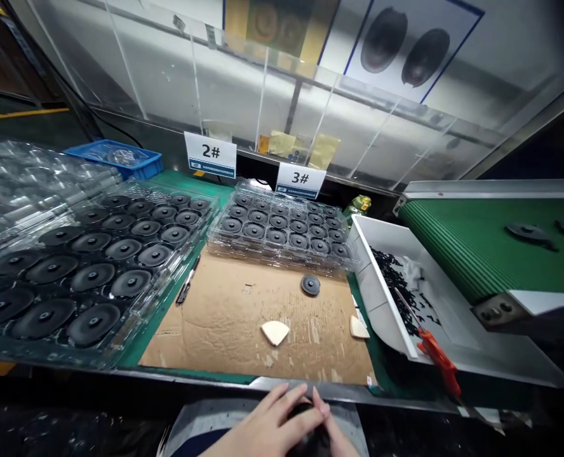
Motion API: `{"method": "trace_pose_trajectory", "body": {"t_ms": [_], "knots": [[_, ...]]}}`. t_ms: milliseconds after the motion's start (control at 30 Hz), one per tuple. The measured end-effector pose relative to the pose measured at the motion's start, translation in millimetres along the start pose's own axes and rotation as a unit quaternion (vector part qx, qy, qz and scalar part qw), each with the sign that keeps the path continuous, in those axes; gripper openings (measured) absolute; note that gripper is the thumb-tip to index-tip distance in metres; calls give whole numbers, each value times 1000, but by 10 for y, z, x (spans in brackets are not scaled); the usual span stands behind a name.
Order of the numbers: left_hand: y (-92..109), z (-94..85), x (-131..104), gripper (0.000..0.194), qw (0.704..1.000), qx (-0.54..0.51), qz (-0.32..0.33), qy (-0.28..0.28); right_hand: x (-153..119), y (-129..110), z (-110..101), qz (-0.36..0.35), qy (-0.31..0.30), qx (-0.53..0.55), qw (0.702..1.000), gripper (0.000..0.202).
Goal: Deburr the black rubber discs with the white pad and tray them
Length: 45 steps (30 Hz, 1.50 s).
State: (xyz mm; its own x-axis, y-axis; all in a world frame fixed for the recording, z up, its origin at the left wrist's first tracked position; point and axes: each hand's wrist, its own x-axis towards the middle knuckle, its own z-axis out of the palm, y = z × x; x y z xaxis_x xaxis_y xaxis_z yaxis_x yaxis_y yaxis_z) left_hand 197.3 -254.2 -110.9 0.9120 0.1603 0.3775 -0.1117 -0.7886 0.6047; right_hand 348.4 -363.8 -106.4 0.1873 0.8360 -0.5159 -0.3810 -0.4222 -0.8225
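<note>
cupping dark rounded piece (313,443) | grip: left hand (268,425), right hand (335,433) curled round it | creased cardboard (220,317), pale wedge (275,332)

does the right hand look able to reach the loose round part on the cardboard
Probably yes: nothing visible blocks the way from the right hand to the round part, though that hand is at a dark object.

The cardboard sheet (225,304) is showing plain brown over a green mat (151,330). Black-grey discs (94,324) are filling clear trays, and a red-orange handle (441,365) is standing out against white.
</note>
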Motion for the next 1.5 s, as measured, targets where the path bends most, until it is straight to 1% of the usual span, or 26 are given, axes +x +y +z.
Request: {"method": "trace_pose_trajectory", "body": {"t_ms": [67, 100, 167, 233, 267, 300, 333, 367, 400, 433, 467, 500, 533, 567, 600, 633, 667, 733, 800, 867, 933, 1067, 1233, 1400, 1500], "knots": [[21, 32, 13, 76, 1000, -13, -3, 26, 26, 35, -33, 19, 29, 8, 999, 53], [47, 1, 35, 77, 999, -25, -10, 39, 39, 42, -32, 25, 39, 10, 999, 56], [120, -134, 91, 72, 997, -45, -23, 54, 59, 18, 5, 30, 55, -4, 998, 62], [190, -290, 117, 64, 997, -45, -7, 63, 69, -74, 82, 13, 60, -56, 997, 65], [217, -349, 108, 61, 996, -53, -8, 72, 76, -145, 127, -9, 55, -103, 993, 64], [238, -391, 84, 57, 992, -77, -22, 94, 92, -230, 171, -46, 43, -171, 983, 61], [252, -417, 49, 53, 982, -123, -59, 128, 122, -322, 207, -93, 29, -248, 964, 58], [260, -430, 7, 49, 959, -195, -114, 170, 171, -412, 232, -141, 19, -321, 936, 56], [263, -439, -35, 47, 916, -287, -179, 217, 243, -491, 243, -182, 19, -381, 906, 53], [261, -448, -74, 47, 851, -386, -244, 261, 336, -549, 242, -212, 32, -422, 881, 48], [254, -462, -105, 49, 769, -481, -297, 299, 447, -580, 231, -228, 55, -445, 864, 42], [241, -482, -127, 51, 685, -562, -329, 326, 569, -579, 217, -233, 83, -453, 857, 38], [225, -507, -142, 52, 609, -623, -347, 347, 691, -547, 208, -232, 108, -454, 853, 37], [206, -536, -151, 51, 549, -665, -353, 363, 805, -489, 207, -235, 125, -460, 847, 36], [187, -564, -156, 50, 506, -690, -353, 378, 901, -414, 219, -241, 136, -466, 840, 35], [168, -590, -161, 49, 477, -706, -351, 389, 974, -332, 242, -251, 141, -469, 835, 34], [151, -612, -166, 49, 459, -716, -348, 395, 1021, -252, 274, -266, 140, -470, 830, 33], [124, -640, -182, 52, 443, -729, -343, 393, 1041, -133, 343, -300, 122, -467, 823, 29], [104, -653, -202, 55, 442, -737, -335, 387, 996, -95, 395, -326, 85, -469, 816, 26], [87, -663, -222, 55, 448, -743, -323, 378, 927, -131, 416, -336, 48, -479, 809, 26], [70, -678, -240, 55, 456, -752, -307, 365, 861, -202, 415, -332, 29, -489, 806, 28], [41, -719, -269, 52, 468, -770, -270, 338, 749, -287, 400, -319, 25, -487, 813, 28], [32, -746, -269, 50, 473, -780, -249, 325, 654, -217, 416, -298, 24, -483, 823, 27], [68, -765, -238, 52, 474, -784, -247, 316, 631, -157, 440, -289, 19, -481, 828, 26], [92, -777, -221, 52, 468, -784, -258, 317, 662, -136, 423, -289, 19, -481, 827, 26]]}}
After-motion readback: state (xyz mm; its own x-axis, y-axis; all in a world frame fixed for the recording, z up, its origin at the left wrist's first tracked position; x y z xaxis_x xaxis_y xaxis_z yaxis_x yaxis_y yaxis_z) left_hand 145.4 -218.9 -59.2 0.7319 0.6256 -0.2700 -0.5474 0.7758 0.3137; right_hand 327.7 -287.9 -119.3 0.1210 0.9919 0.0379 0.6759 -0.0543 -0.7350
